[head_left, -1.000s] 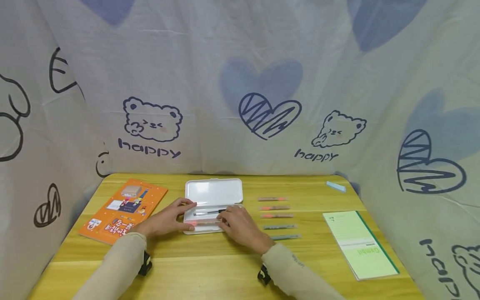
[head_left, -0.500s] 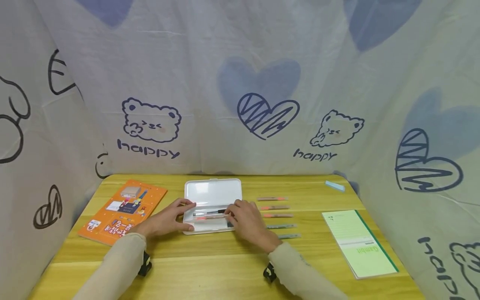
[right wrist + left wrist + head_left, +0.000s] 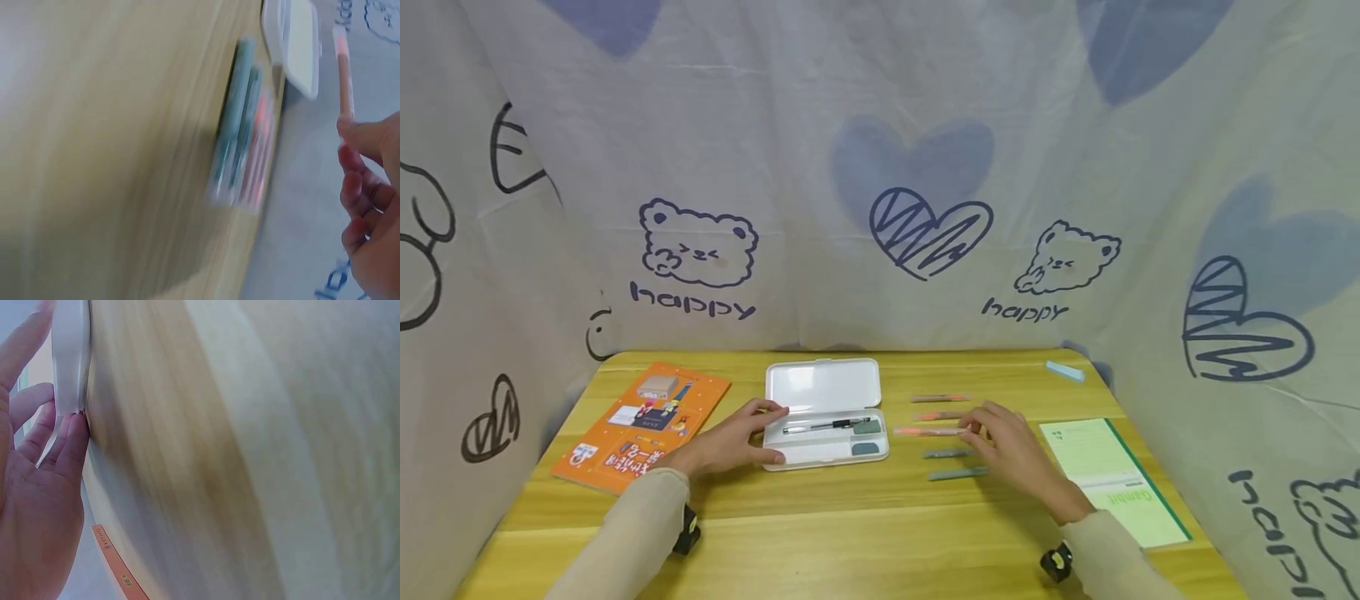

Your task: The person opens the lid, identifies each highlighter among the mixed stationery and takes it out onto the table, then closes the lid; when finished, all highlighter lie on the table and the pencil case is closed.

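An open white pencil case [image 3: 823, 383] lies in the middle of the head view, its lid tipped back. Inside are a black-and-clear pen [image 3: 820, 427] and two grey-green pieces at the right end. My left hand [image 3: 730, 437] grips the case by its left end, with thumb and fingers on its edges. To the right, my right hand [image 3: 1011, 446] pinches a slim pink pen [image 3: 345, 81] by one end, raised off the table, its pink tip pointing left. Below it, a row of pink pens [image 3: 940, 398] and two green pens [image 3: 955, 475] lies side by side, partly covered by the hand.
An orange booklet [image 3: 640, 425] lies at the left of the wooden table [image 3: 820, 542]. A pale green notepad [image 3: 1116, 479] is at the right, with a small light-blue stick [image 3: 1064, 371] behind it. A printed curtain [image 3: 812, 208] surrounds the table.
My right hand has lifted the pink pen out of the case and carried it right, over the pen row. The left hand stays on the case. The two grey-green pieces are now uncovered.
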Motion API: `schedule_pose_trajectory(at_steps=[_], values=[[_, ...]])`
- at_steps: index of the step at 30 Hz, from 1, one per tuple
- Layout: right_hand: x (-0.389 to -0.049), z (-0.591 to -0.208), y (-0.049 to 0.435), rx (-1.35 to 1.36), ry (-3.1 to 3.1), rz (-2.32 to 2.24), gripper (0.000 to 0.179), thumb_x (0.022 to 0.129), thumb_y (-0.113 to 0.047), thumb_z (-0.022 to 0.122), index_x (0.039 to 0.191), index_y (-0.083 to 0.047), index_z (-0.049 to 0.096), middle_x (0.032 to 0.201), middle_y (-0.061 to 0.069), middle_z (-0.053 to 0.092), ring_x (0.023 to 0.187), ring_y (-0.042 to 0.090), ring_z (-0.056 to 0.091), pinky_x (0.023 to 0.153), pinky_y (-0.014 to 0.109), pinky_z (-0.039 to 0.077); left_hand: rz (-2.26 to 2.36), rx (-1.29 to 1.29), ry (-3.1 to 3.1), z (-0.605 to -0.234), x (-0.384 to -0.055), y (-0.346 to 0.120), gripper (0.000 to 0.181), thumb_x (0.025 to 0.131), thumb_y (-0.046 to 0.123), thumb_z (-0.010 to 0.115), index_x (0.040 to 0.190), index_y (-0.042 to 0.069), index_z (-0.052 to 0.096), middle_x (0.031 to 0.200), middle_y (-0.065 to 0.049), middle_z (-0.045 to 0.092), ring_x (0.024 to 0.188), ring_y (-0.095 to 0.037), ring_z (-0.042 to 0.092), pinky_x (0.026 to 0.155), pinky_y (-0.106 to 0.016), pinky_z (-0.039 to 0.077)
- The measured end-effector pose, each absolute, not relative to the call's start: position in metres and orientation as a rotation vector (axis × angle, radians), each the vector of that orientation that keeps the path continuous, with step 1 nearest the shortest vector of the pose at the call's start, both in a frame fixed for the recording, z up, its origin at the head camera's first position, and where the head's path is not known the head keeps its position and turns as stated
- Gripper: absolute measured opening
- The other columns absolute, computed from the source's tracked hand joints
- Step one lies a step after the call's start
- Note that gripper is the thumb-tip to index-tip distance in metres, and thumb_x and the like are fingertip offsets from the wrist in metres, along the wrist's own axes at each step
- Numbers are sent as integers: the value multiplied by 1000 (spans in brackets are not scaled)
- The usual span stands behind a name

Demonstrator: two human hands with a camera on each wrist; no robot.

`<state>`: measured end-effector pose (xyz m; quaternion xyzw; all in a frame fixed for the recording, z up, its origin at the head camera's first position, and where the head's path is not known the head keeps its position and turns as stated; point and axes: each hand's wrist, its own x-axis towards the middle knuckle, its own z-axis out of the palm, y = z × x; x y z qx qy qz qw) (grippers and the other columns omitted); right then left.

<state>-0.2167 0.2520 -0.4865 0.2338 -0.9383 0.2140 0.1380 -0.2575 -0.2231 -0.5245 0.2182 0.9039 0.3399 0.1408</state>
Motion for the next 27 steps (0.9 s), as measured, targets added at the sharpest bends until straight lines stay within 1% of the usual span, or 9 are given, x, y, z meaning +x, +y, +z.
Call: schedule_pose_trajectory(at_steps=[4, 7, 11, 15, 21, 27], values=[[-207, -488, 279, 719, -2749, 698, 8, 100, -21, 79, 108, -21, 77, 93, -14, 64, 76, -2, 47, 69, 25, 42, 978, 620, 2613, -524, -256, -224, 88, 97, 46, 82, 166, 7, 45, 167, -22, 38, 155, -50, 37, 127, -72, 32], [-200, -493, 294, 773, -2793, 782, 6, 102, -19, 77, 108, -19, 76, 93, -13, 64, 76, -3, 47, 66, 23, 46, 973, 623, 2617, -525, -256, -223, 88, 97, 46, 82, 166, 8, 45, 167, -22, 38, 155, -50, 38, 127, -72, 33], [-191, -502, 312, 826, -2862, 857, 5, 104, -20, 75, 108, -18, 75, 93, -12, 65, 75, -3, 49, 63, 22, 47, 975, 623, 2613, -525, -257, -223, 88, 97, 46, 82, 167, 8, 44, 167, -21, 38, 156, -49, 37, 127, -71, 32], [-182, -511, 326, 825, -2895, 928, 5, 105, -22, 74, 109, -20, 74, 93, -12, 63, 77, -3, 50, 64, 22, 48, 976, 637, 2620, -525, -258, -223, 88, 97, 47, 82, 167, 7, 44, 168, -21, 38, 156, -49, 37, 128, -71, 32], [-177, -525, 335, 811, -2921, 1021, 4, 105, -24, 74, 109, -23, 74, 94, -12, 64, 79, -1, 52, 65, 22, 48, 978, 664, 2631, -528, -259, -225, 89, 97, 45, 83, 165, 3, 45, 167, -23, 39, 156, -49, 37, 129, -70, 31], [-177, -537, 333, 849, -2932, 1012, 4, 105, -24, 73, 109, -23, 74, 92, -13, 63, 74, -3, 49, 61, 22, 47, 988, 644, 2614, -530, -260, -226, 89, 97, 47, 83, 166, 5, 45, 167, -23, 38, 156, -50, 37, 128, -71, 30]])
